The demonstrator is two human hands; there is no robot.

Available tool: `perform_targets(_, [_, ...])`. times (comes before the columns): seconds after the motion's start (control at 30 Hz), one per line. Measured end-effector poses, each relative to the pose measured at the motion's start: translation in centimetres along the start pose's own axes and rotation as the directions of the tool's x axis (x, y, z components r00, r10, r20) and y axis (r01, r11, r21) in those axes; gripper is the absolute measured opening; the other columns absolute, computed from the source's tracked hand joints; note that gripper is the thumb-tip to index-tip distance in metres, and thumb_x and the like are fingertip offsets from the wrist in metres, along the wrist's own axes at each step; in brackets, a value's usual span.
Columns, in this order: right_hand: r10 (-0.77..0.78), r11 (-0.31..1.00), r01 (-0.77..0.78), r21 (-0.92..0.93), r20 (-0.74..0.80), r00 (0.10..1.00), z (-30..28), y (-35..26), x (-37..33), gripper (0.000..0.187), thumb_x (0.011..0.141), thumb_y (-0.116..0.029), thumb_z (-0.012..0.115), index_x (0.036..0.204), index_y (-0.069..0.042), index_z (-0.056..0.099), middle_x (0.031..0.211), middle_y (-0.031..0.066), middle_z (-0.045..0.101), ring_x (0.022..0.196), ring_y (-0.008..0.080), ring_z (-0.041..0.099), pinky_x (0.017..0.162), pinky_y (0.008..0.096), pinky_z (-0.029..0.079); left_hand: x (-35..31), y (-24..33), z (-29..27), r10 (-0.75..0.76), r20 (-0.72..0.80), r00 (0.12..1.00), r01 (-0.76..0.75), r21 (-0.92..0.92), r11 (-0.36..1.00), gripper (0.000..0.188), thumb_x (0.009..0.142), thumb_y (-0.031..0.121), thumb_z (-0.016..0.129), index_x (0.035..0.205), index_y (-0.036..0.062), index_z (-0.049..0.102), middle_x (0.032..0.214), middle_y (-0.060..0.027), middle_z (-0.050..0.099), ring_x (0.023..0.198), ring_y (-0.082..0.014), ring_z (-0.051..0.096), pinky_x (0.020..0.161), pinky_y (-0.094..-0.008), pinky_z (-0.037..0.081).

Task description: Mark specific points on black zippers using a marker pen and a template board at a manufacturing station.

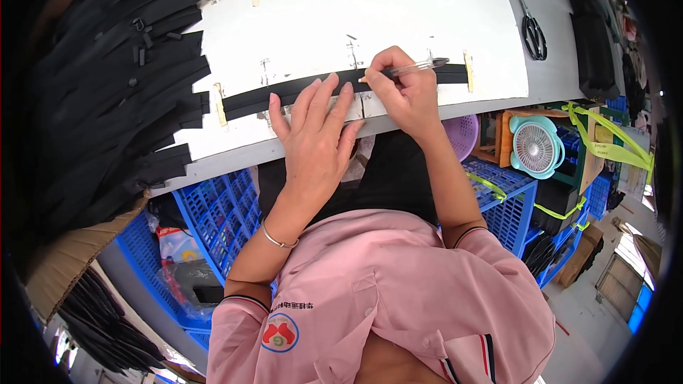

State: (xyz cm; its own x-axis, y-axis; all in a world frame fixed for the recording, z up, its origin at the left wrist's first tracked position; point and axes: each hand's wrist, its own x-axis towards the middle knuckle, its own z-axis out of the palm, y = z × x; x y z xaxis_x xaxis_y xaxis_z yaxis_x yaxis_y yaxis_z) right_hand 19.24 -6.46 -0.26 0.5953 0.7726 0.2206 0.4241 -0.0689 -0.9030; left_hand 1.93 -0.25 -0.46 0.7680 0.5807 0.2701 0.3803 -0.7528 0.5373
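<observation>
A long black fabric strip [245, 104] lies slightly curved along the near edge of a white board [299, 32]. Tan tape pieces on the board flank its two ends: left tape [220, 104] and right tape [469, 72]. My left hand [313, 128] rests on the strip's middle, fingers spread and pressing down. Just right of it, my right hand [415, 99] is closed around a clear-barrelled pen [421, 67]. The pen's tip is at the strip, near my left fingertips; whether it touches cannot be made out. Dark marks show on the board above and below the strip.
Black fabric pieces [121, 99] are heaped at the left, overlapping the board. Black-handled scissors [533, 32] lie on the grey table at the right. Below the table edge stand blue crates [220, 217], a purple basket [461, 134], a turquoise fan [536, 146] and a cardboard box [78, 256].
</observation>
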Motion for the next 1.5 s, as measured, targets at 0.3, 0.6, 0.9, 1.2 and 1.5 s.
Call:
perform_targets(0.3, [-0.041, 0.991, 0.065, -0.114, 0.197, 0.980, -1.1, 0.3, 0.1, 0.008, 0.087, -0.005, 0.067, 0.083, 0.001, 0.064, 0.070, 0.0033, 0.061, 0.063, 0.0085, 0.054, 0.058, 0.0261, 0.043, 0.0, -0.1, 0.3, -0.011, 0.013, 1.000, 0.010, 0.025, 1.000, 0.047, 0.091, 0.024, 0.074, 0.135, 0.0103, 0.067, 0.143, -0.0070, 0.058, 0.134, -0.0262, 0.050, 0.121, -0.0581, 0.011])
perform_targets(0.6, [0.005, 0.979, -0.017, 0.205, 0.060, 0.998, -3.3, 0.0, -0.6, 0.006, 0.087, -0.005, 0.067, 0.083, -0.002, 0.065, 0.069, 0.0009, 0.063, 0.065, 0.0039, 0.055, 0.055, 0.0243, 0.042, 0.1, -0.1, 0.0, 0.015, 0.032, 0.999, -0.016, 0.038, 0.999, 0.047, 0.091, 0.023, 0.074, 0.135, 0.0090, 0.066, 0.145, -0.0085, 0.056, 0.135, -0.0267, 0.049, 0.120, -0.0591, 0.011])
perform_targets(0.9, [0.109, 0.990, -0.100, 0.102, -0.089, 0.990, -9.5, 4.0, 0.0, 0.007, 0.094, -0.009, 0.066, 0.090, -0.003, 0.064, 0.073, -0.0047, 0.060, 0.065, 0.0012, 0.048, 0.058, 0.0194, 0.038, 1.2, 1.8, 0.8, -0.044, -0.034, 0.998, 0.044, 0.011, 0.999, 0.037, 0.090, 0.020, 0.076, 0.125, 0.0080, 0.072, 0.138, -0.0091, 0.061, 0.131, -0.0268, 0.051, 0.120, -0.0581, 0.014])
perform_targets(1.2, [0.124, 0.992, -0.125, -0.007, -0.082, 0.989, -9.2, 3.5, 0.3, 0.008, 0.094, -0.010, 0.067, 0.092, -0.002, 0.064, 0.070, -0.0045, 0.057, 0.063, 0.0016, 0.049, 0.056, 0.0214, 0.040, 7.3, 5.5, 6.5, 0.103, -0.127, 0.987, -0.128, -0.212, 0.969, 0.019, 0.087, 0.013, 0.077, 0.106, 0.0102, 0.077, 0.113, -0.0025, 0.070, 0.111, -0.0235, 0.062, 0.117, -0.0511, 0.029])
perform_targets(1.5, [0.053, 0.987, -0.068, -0.144, -0.105, 0.993, -8.9, 3.6, 0.0, 0.008, 0.094, -0.008, 0.067, 0.091, -0.001, 0.064, 0.071, -0.0013, 0.059, 0.062, 0.0030, 0.049, 0.055, 0.0220, 0.039, 7.4, 5.8, 7.0, 0.107, -0.125, 0.986, -0.127, -0.165, 0.978, 0.014, 0.088, 0.011, 0.075, 0.102, 0.0108, 0.078, 0.110, -0.0014, 0.070, 0.108, -0.0231, 0.061, 0.116, -0.0503, 0.030])
